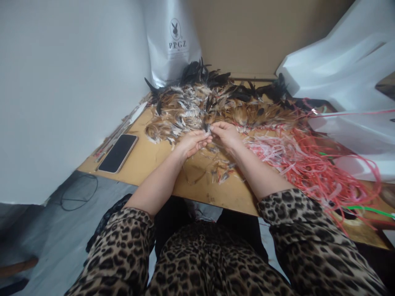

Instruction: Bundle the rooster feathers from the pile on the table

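Over the middle of the table, my left hand [195,142] and my right hand [225,133] meet fingertip to fingertip. Both are closed in a pinch on a small dark feather [207,120] with a pale base. Just beyond them spreads a large heap of feathers [191,102], brown and white in front with long black ones at the back. Small loose feather scraps [222,172] lie on the tabletop between my forearms. A tangle of red and pink plastic string [311,164] sits to the right of my right hand.
A dark-screened phone [118,153] lies at the table's left. Behind the feathers stands a white printed bag [174,45] against a brown panel [240,37]. White plastic bags [336,61] bulge in at the right. The wooden table's [203,193] front edge is close to my body.
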The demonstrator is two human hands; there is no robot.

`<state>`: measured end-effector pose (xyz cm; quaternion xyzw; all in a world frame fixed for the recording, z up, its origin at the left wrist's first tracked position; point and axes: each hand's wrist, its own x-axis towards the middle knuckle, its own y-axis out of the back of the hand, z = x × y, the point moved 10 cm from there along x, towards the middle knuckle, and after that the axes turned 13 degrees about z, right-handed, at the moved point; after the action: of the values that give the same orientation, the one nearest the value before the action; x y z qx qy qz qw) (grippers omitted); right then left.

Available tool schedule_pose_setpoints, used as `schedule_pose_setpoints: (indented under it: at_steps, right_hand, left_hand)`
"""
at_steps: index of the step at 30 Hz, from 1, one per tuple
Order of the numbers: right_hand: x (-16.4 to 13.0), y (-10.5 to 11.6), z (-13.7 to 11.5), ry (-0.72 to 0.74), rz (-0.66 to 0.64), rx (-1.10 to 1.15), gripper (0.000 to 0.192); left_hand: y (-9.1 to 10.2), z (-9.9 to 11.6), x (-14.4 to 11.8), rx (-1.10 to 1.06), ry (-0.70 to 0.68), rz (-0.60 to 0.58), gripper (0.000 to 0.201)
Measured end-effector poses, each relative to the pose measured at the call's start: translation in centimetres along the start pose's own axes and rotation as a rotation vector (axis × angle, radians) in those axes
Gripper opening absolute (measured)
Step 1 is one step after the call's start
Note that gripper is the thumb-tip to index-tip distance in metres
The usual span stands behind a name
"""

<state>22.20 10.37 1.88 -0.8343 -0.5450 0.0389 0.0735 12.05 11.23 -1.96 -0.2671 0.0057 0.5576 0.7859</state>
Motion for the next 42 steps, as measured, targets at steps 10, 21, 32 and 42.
schedule_pose_setpoints:
  at_steps: [10,21,32,42]
  right_hand:
    - [-0.7,-0.9,0.6,-0.040,-0.314,-0.376,0.027]
    - [-1.7,-2.3,1.2,0.035,-0.343,-0.401,0.022]
    - [0.3,0.0,1.5,-0.160,-0.080,-0.008,0.039]
    - [0.0,0.2,0.8,-0.083,0.005,-0.041,0.035]
  left_hand:
    - [0.9,1.6,-0.1,-0.171,-0.014,0.095,0.010]
    - [0.9,1.6,-0.2,-0.311,0.033,0.090,0.010]
    - [2.2,1.9,0.4,-0.244,-0.025,0.177,0.006]
    - [0.2,0.6,-0.1,-0.083,-0.006,0.038,0.003]
